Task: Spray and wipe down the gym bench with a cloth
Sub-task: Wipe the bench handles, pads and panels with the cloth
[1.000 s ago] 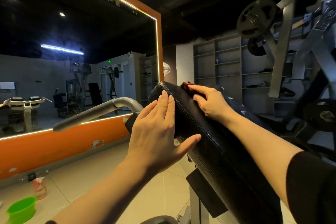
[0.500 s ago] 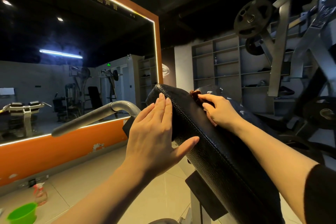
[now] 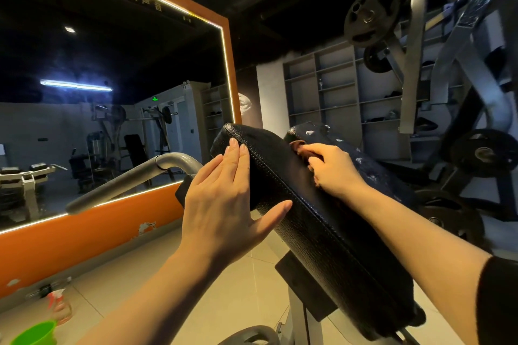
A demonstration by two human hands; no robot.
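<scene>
The black padded bench back (image 3: 316, 221) slopes up from lower right to its top end at centre. My left hand (image 3: 224, 196) lies flat with straight fingers against the pad's left side, thumb on the seam. My right hand (image 3: 333, 169) presses a small brownish cloth (image 3: 301, 148) on the pad's upper face near the top; most of the cloth is hidden under the fingers. A spray bottle (image 3: 57, 307) with a pale red body stands on the floor at the lower left.
A grey metal handle bar (image 3: 126, 179) runs left of the pad. A large mirror (image 3: 106, 109) with an orange frame fills the left wall. A green bowl (image 3: 33, 335) sits by the bottle. A weight machine with plates (image 3: 370, 15) crowds the right; shelves (image 3: 336, 87) stand behind.
My right hand with the cloth slid down the pad's upper face, away from the top end. My left hand stays flat on the side.
</scene>
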